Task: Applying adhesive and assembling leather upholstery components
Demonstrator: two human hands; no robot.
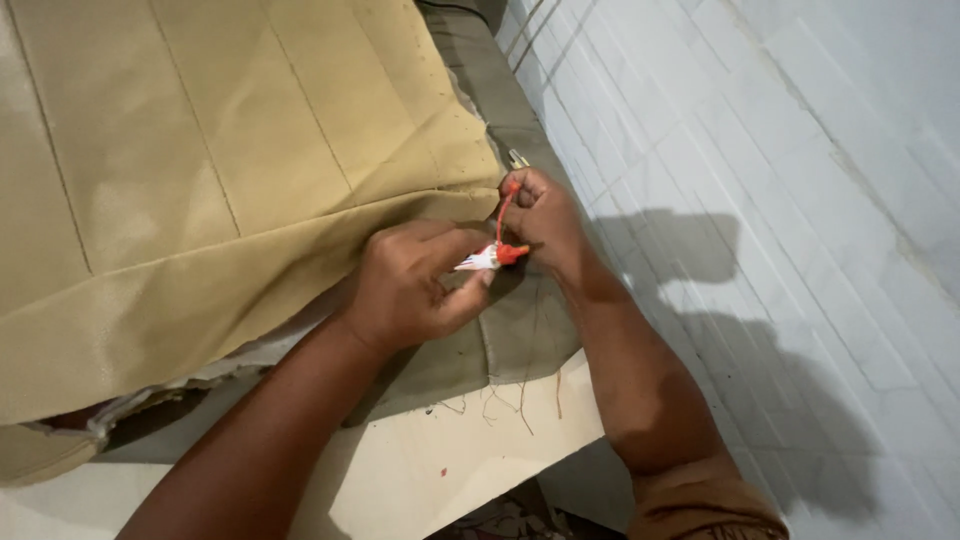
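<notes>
On tan fabric (200, 150), both hands, left hand (405, 285) and right hand (540, 220), pinch an orange clip (508, 250).

Both hands meet at the edge of a tan quilted cover (230, 170) that lies over a desk (420, 470). The left hand (410, 285) pinches a small white piece (478, 262) with an orange tip, touching the right hand (540, 220), which is closed around an orange-handled tool (508, 205). Loose threads (500, 400) trail over olive cloth (520, 330) below the hands, and a white tiled floor (780, 200) lies to the right.
</notes>
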